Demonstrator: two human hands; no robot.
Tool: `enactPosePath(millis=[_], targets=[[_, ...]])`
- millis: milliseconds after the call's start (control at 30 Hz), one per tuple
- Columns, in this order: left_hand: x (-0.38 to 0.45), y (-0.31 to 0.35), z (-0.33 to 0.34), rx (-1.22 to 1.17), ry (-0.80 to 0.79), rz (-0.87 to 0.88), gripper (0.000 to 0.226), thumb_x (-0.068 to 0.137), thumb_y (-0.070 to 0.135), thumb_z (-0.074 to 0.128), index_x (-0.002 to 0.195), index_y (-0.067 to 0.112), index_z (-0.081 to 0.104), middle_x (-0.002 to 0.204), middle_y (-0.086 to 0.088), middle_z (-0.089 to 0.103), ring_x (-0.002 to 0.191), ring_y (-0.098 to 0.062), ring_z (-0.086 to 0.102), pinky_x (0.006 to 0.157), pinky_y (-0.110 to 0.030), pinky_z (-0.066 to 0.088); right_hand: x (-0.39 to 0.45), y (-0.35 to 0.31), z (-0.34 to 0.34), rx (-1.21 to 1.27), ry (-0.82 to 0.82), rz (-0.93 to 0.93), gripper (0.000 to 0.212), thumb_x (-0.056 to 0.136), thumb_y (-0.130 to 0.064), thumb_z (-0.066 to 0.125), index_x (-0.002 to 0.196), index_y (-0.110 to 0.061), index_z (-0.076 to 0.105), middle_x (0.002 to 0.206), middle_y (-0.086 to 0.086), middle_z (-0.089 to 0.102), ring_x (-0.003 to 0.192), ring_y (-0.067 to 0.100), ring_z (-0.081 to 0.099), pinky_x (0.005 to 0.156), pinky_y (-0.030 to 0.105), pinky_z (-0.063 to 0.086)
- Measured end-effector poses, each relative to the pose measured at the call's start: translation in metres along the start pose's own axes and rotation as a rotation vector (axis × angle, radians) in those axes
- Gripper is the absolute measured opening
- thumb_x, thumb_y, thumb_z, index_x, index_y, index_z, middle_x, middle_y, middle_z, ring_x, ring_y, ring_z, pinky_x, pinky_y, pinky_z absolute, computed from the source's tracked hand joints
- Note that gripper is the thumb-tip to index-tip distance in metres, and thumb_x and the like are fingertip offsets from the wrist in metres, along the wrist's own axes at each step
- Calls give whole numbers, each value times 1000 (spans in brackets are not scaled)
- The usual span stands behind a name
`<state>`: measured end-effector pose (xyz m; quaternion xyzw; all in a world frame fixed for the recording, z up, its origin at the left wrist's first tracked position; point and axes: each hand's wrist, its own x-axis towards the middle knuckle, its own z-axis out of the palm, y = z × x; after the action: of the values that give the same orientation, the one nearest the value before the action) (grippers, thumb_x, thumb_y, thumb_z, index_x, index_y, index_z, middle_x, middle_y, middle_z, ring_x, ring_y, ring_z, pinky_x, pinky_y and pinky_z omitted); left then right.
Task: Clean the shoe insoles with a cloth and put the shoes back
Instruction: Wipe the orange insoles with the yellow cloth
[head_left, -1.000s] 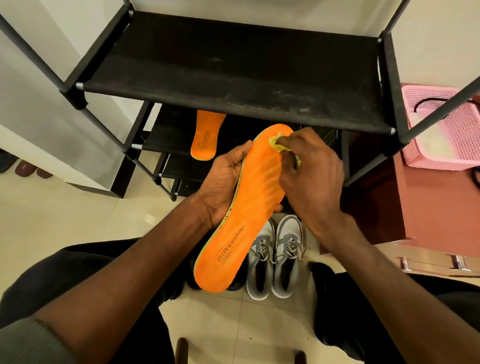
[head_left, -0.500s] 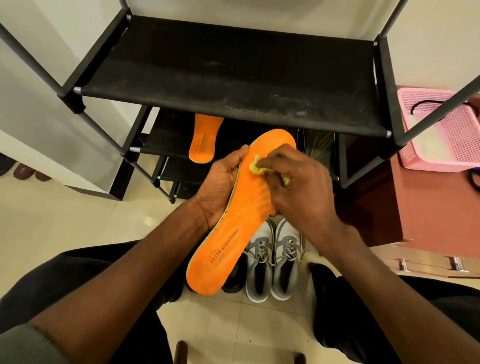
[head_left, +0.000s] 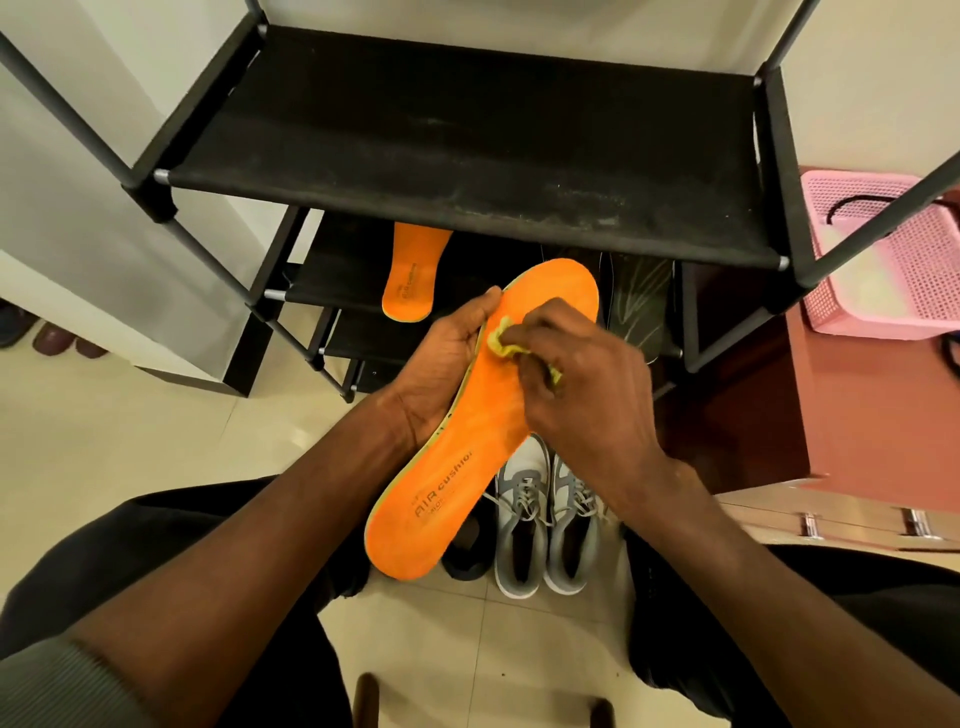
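Observation:
My left hand (head_left: 441, 364) grips a long orange insole (head_left: 467, 467) from its left edge, heel end pointing down toward me. My right hand (head_left: 582, 379) pinches a small yellow cloth (head_left: 501, 343) and presses it on the insole's upper middle. A second orange insole (head_left: 413, 275) lies on a lower shelf of the black shoe rack (head_left: 467, 140). A pair of grey sneakers (head_left: 540, 525) stands on the floor below my hands. A dark patterned insole (head_left: 641, 306) leans on the lower shelf at the right.
A pink perforated basket (head_left: 893, 260) sits on a reddish cabinet (head_left: 857, 415) to the right of the rack. A dark shoe (head_left: 465, 551) lies left of the sneakers, partly hidden by the insole. More footwear (head_left: 52, 338) shows at the far left by the wall.
My right hand has slid the cloth from the insole's toe end down toward its middle. The left hand's grip is the same.

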<state>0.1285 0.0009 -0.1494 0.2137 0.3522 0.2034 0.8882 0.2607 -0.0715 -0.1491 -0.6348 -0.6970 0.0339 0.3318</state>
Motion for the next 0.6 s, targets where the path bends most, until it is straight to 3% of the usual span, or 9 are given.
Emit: enactPosePath(millis=[67, 133, 267, 367, 467, 600], targets=[[-1, 1, 0, -15, -3, 13, 55, 107, 47, 35, 116, 6, 71, 102, -15, 76, 90, -28, 76, 85, -43, 60, 1, 0, -1, -24, -17, -29, 23, 92, -11, 66, 109, -20, 80, 105, -8, 71, 74, 16, 66, 55, 37, 55], [-2, 1, 4, 25, -41, 10, 58, 108, 49, 34, 108, 10, 77, 100, -13, 77, 87, -27, 76, 81, -46, 61, 10, 10, -7, -84, 68, 49, 24, 93, -11, 66, 111, -21, 80, 108, -8, 71, 77, 18, 69, 58, 37, 57], [-4, -1, 11, 105, -67, -2, 54, 108, 50, 31, 118, 13, 68, 105, -16, 76, 87, -33, 75, 75, -53, 60, 28, 31, -18, -144, 177, 256, 27, 94, -10, 65, 114, -21, 79, 111, -7, 69, 88, 18, 69, 70, 27, 51], [-1, -3, 7, 35, -17, 21, 55, 107, 48, 35, 108, 12, 76, 99, -15, 76, 86, -29, 75, 79, -49, 61, 21, 15, -7, -8, 92, 92, 25, 91, -5, 67, 108, -17, 80, 104, -5, 70, 85, 16, 68, 65, 34, 57], [-1, -1, 2, -22, 26, -2, 54, 105, 49, 39, 115, 7, 72, 98, -15, 75, 90, -27, 74, 82, -39, 61, 10, -2, -1, 114, -26, -41, 23, 91, -7, 67, 107, -17, 81, 101, -7, 70, 81, 15, 68, 61, 40, 56], [-4, 2, 6, 26, 22, 50, 63, 109, 43, 32, 90, 12, 83, 91, -11, 78, 81, -23, 77, 74, -39, 63, 20, 13, -7, -10, 109, 75, 24, 92, -12, 65, 109, -18, 80, 107, -8, 72, 85, 16, 70, 63, 41, 58]])
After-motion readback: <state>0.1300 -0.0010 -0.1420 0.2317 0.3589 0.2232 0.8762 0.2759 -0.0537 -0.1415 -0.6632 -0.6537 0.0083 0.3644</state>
